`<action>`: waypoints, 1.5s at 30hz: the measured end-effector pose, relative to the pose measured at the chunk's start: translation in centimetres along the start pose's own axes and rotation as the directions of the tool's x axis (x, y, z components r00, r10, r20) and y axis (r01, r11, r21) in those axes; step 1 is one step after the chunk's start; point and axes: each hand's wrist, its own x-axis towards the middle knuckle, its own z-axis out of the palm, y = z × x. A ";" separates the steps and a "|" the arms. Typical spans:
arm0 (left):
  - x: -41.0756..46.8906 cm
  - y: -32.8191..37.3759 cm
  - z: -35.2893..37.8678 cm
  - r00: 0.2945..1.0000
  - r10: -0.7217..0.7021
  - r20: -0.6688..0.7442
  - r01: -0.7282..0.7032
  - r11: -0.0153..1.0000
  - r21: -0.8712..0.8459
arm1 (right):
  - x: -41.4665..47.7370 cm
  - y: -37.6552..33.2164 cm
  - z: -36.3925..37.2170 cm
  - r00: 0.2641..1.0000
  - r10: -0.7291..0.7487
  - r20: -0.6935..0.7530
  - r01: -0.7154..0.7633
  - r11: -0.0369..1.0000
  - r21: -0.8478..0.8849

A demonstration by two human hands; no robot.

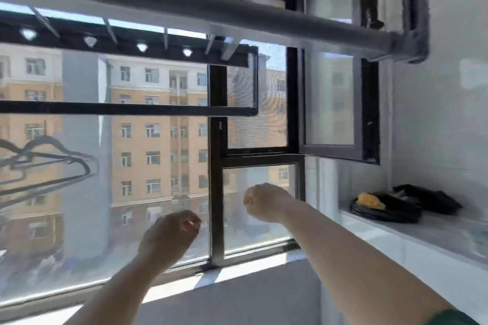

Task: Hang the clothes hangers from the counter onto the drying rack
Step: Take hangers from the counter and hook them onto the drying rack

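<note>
While I look up at the drying rack, both my hands are up in front of the window and hold nothing. My left hand has its fingers curled in. My right hand makes a loose fist a bit higher. Some black hangers show at the far left, under the rack's black bar (they look blurry). A pile of hangers lies on the white bench at the right, with something yellow on top.
</note>
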 end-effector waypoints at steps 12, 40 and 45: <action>-8.6 24.6 18.5 0.923 0.215 0.320 -0.109 0.942 -0.319 | -28.0 22.5 -3.1 0.852 0.518 0.072 -0.523 0.845 0.110; -7.8 51.1 51.9 0.711 0.497 0.497 -0.255 0.841 -0.477 | -47.0 56.7 -0.1 0.305 0.942 -0.143 -0.928 0.327 0.179; -5.5 55.2 59.3 0.675 0.605 0.423 -0.426 0.787 -0.446 | -45.4 64.3 2.1 0.284 0.913 -0.294 -0.947 0.315 0.064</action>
